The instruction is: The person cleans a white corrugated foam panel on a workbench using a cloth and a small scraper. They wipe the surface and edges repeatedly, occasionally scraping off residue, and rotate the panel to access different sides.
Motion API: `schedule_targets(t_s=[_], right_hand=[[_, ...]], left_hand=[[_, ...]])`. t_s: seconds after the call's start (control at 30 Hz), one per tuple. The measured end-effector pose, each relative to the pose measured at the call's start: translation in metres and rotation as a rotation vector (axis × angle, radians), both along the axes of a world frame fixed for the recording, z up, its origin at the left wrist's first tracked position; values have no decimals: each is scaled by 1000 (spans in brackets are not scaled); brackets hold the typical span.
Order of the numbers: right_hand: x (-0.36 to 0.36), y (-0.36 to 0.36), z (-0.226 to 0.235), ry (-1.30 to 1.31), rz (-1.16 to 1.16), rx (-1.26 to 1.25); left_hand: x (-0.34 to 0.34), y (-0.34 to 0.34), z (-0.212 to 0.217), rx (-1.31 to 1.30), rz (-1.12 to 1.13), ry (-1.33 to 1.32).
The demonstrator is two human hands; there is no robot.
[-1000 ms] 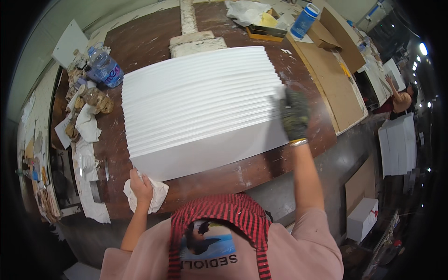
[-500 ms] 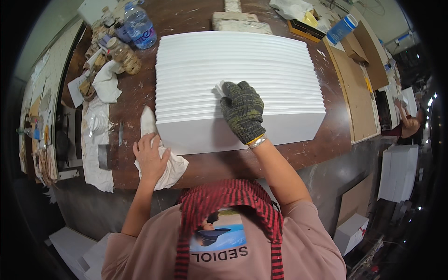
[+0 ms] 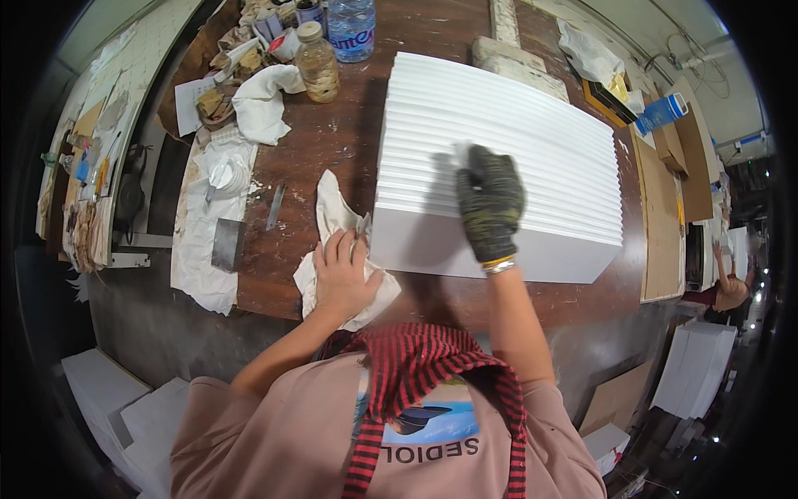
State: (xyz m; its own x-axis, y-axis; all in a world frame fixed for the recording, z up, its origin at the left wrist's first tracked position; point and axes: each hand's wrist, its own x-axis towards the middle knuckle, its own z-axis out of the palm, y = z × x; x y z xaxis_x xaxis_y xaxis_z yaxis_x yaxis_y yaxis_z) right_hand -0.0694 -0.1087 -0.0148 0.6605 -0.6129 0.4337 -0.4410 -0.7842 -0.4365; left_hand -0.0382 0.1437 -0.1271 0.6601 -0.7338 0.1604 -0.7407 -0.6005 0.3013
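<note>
A white ridged block (image 3: pixel 499 170), with rows of ridges on top and a smooth near side, lies on the brown table. My right hand (image 3: pixel 492 204), in a dark green knitted glove, is closed and pressed on the ridges. A small white wad (image 3: pixel 462 153) pokes out by its thumb, too blurred to tell whether it is cloth or paper. Bare, my left hand (image 3: pixel 342 270) rests with fingers stretched out on a crumpled white cloth (image 3: pixel 331 200) beside the block's near left corner.
Left of the cloth lie a thin metal strip (image 3: pixel 275 207) and a grey rectangular piece (image 3: pixel 227 244). A jar (image 3: pixel 317 66) and a water bottle (image 3: pixel 352 32) stand at the far left. Farther right are a blue bottle (image 3: pixel 662 113) and cardboard (image 3: pixel 661 212). Another person (image 3: pixel 731 287) is at the right rim.
The view has turned, so the table and block appear shifted right and tilted. My gloved right hand still presses on the ridges and is blurred now. My left hand stays on the cloth.
</note>
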Motion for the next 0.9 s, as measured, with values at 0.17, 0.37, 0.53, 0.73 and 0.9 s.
schedule_targets(t_s=[0.17, 0.37, 0.53, 0.73, 0.9], right_hand=[[30, 42, -8, 96, 343, -36], [30, -4, 10, 19, -40, -63], [62, 37, -15, 154, 319, -96], [54, -7, 11, 86, -139, -50], [83, 44, -16, 175, 335, -111]], left_hand=[[3, -2, 7, -60, -2, 88], [6, 1, 4, -63, -10, 79], [6, 1, 5, -75, -10, 127], [8, 2, 5, -86, -14, 163], [7, 1, 5, -83, -23, 164]])
